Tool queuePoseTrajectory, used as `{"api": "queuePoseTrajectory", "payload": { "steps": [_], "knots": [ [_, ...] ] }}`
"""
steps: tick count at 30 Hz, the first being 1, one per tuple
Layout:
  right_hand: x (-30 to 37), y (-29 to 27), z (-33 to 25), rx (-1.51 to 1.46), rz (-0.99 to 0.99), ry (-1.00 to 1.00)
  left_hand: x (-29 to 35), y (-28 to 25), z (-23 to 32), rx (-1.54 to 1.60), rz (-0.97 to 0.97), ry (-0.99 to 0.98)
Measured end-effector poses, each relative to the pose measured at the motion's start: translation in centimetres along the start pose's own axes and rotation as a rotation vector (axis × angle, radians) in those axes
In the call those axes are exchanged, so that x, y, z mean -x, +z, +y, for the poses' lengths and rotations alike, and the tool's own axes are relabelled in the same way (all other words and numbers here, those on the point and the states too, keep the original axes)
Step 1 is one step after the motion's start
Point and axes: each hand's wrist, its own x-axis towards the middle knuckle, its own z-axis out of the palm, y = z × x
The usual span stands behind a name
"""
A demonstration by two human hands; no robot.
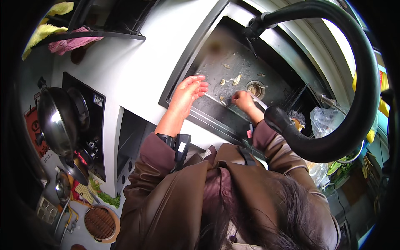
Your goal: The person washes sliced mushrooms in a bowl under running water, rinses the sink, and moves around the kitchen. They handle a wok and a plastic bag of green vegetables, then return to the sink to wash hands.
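Both my hands are over the near edge of a dark sink (266, 62). My left hand (189, 96) is held up with its fingers stretched out and the palm turned inward, and nothing shows in it. Lower and farther right, my right hand (242, 100) has its fingers curled together beside the drain (255, 88); whether they hold something small is hidden. Pale wet scraps (236, 79) are scattered on the sink floor, and some lie in the drain. A thin pale strip (214, 98) runs between my hands; I cannot tell its kind.
A thick black curved faucet (366, 83) arches over the right side, its end close to my right forearm. Clear plastic bags (327, 121) stand right of the sink. On the left are a hob (93, 137) with a shiny wok (58, 121), and a pink cloth (73, 41).
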Motion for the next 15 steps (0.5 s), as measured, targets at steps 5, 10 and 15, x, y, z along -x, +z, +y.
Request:
{"api": "queuePoseTrajectory", "payload": {
  "steps": [5, 10, 15],
  "knots": [
    [0.4, 4.1, -4.6, 0.313, 0.105, -0.031, 2.7, -0.5, 1.0, 0.025, -0.048, 0.056],
    [-2.1, 3.7, -5.4, 0.599, 0.033, -0.110, 5.8, -1.5, 1.7, 0.050, -0.049, 0.120],
    [-2.3, 2.5, -7.0, 0.652, -0.110, -0.084, 7.3, -3.1, 1.2, 0.060, -0.043, 0.130]
  ]
}}
